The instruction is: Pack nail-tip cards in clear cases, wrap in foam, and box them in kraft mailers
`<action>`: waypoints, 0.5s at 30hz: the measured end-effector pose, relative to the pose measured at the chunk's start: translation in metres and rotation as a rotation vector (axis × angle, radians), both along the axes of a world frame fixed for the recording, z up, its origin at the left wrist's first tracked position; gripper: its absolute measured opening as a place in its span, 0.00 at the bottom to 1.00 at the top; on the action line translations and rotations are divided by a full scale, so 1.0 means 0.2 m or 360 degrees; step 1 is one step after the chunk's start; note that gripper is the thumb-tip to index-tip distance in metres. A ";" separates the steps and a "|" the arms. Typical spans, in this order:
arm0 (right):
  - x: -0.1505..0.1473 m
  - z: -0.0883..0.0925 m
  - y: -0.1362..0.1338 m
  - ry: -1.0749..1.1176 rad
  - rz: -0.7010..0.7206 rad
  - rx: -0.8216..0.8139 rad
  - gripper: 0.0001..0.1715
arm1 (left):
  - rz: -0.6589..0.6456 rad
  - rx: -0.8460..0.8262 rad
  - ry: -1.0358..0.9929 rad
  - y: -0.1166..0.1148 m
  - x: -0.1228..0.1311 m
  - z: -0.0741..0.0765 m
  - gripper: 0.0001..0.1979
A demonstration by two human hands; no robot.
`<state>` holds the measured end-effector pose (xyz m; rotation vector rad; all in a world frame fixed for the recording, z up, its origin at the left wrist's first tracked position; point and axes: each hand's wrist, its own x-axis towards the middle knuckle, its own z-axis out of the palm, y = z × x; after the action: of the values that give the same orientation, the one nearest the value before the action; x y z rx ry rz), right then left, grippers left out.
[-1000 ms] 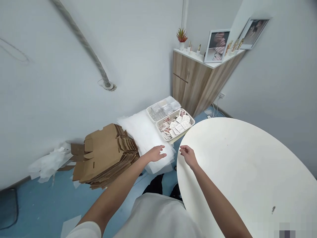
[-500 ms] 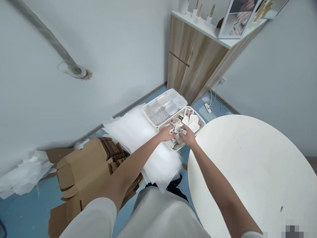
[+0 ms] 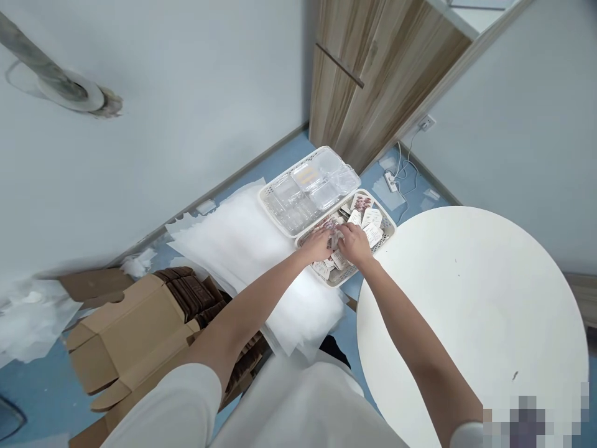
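A white perforated basket (image 3: 385,231) holds many small white cards or flat packets (image 3: 372,218), some printed with reddish pictures. Over its near half, my left hand (image 3: 318,244) and my right hand (image 3: 354,244) come together, fingers curled inward. Between the fingertips shows a small pale card (image 3: 334,239), gripped from both sides; its face is mostly hidden. Beside this basket lies a second white basket (image 3: 276,219) with clear plastic boxes (image 3: 303,196) in it.
Both baskets rest by a stack of white foam sheets (image 3: 242,242). Flattened brown cardboard boxes (image 3: 140,323) lie at left. A round white table (image 3: 471,298) stands at right. Behind are a wood-grain cabinet (image 3: 368,74) and a power strip (image 3: 390,182) on the blue floor.
My hands have drawn closer together over the basket, their fingertips now meeting around the pale card. The view has tilted down, so the cabinet top is mostly out of sight.
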<state>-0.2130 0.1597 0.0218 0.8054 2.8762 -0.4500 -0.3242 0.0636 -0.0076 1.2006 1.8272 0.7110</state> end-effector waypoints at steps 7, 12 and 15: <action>-0.01 0.01 0.00 -0.0131 0.0102 0.0005 0.21 | 0.0067 0.0017 0.0211 -0.04 0.02 0.02 0.27; 0.05 0.01 0.00 -0.0123 0.0001 0.0043 0.32 | 0.0077 -0.0160 0.0418 -0.03 0.08 0.06 0.24; 0.06 0.00 0.00 -0.0165 -0.0029 0.0053 0.33 | 0.0184 -0.0107 0.0441 -0.02 0.10 0.07 0.21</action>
<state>-0.2011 0.1591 0.0216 0.8351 2.7899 -0.3517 -0.3033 0.0600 0.0065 1.2039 2.1464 0.5626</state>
